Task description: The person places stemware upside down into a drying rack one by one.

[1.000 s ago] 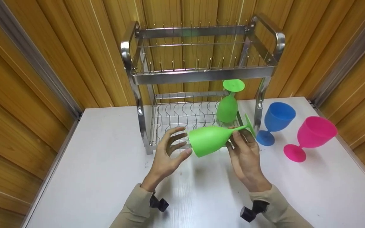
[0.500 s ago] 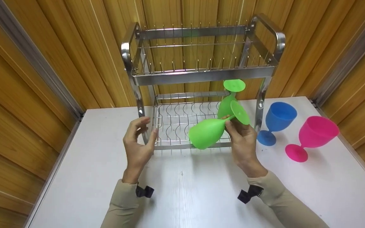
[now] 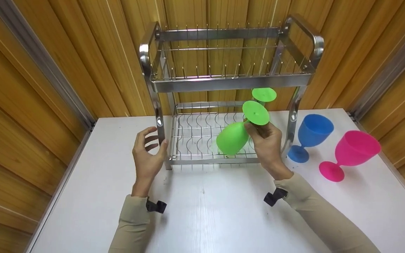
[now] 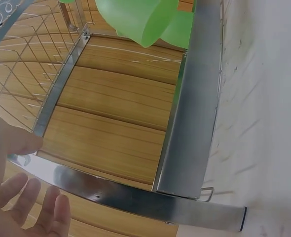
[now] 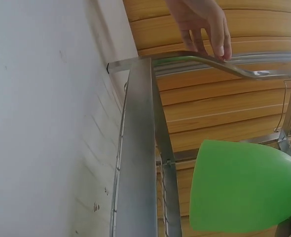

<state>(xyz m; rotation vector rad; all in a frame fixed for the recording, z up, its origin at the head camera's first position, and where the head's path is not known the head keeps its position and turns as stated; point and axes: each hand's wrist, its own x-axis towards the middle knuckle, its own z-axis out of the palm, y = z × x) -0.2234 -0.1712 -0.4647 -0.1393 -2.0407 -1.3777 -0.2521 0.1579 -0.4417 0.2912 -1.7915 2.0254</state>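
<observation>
In the head view my right hand [image 3: 267, 146] pinches the stem of a green goblet [image 3: 232, 138], which tilts with its mouth down and left and its foot up. It hangs over the right part of the lower shelf of a metal dish rack [image 3: 209, 161]. A second green goblet [image 3: 264, 94] stands upside down behind it, mostly hidden. My left hand [image 3: 148, 154] is by the rack's left front post, fingers loosely bent and holding nothing; whether it touches the post I cannot tell. The right wrist view shows the held goblet's bowl [image 5: 244, 187] close up.
Right of the rack a blue goblet [image 3: 315, 130] and a pink goblet [image 3: 356, 148] stand upright on the white table [image 3: 202, 211]. The rack's upper tier [image 3: 230, 82] with upright wire prongs spans above the lower shelf. Wood-look panels [image 3: 118, 52] close off the back and sides.
My left hand has let go of the green goblet's rim side and moved left to the rack post. My right hand has carried the goblet forward over the lower shelf, tipping its foot upward.
</observation>
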